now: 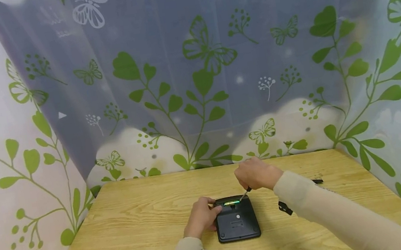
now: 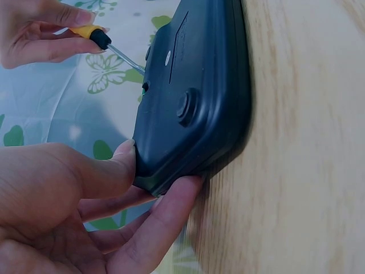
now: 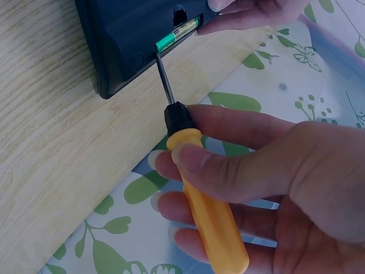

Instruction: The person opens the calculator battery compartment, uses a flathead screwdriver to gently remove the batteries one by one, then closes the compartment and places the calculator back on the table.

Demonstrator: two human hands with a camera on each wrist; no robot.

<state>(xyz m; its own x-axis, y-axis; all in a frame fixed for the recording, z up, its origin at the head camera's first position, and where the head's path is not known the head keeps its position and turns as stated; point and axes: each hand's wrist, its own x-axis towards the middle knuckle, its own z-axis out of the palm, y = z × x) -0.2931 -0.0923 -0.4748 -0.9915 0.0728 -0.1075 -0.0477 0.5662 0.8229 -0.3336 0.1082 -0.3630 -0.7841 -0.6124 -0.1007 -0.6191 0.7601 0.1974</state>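
On wooden table (image 1: 141,220), pinching black device (image 1: 228,221), gripping screwdriver (image 3: 214,217)

Showing device underside up there; pinching its left edge between thumb and fingers of left hand (image 1: 201,214); curling right hand (image 1: 256,173) round yellow handle above far right corner; setting tip to green end of slotted battery (image 3: 178,35); cannot read battery's fine markings or pale round sticker (image 1: 238,216).

No text, brand or number can be read. Print on the green and gold battery (image 3: 178,35) is too small to make out; any marking on the black device's (image 1: 240,232) pale round sticker (image 1: 238,216) is illegible.
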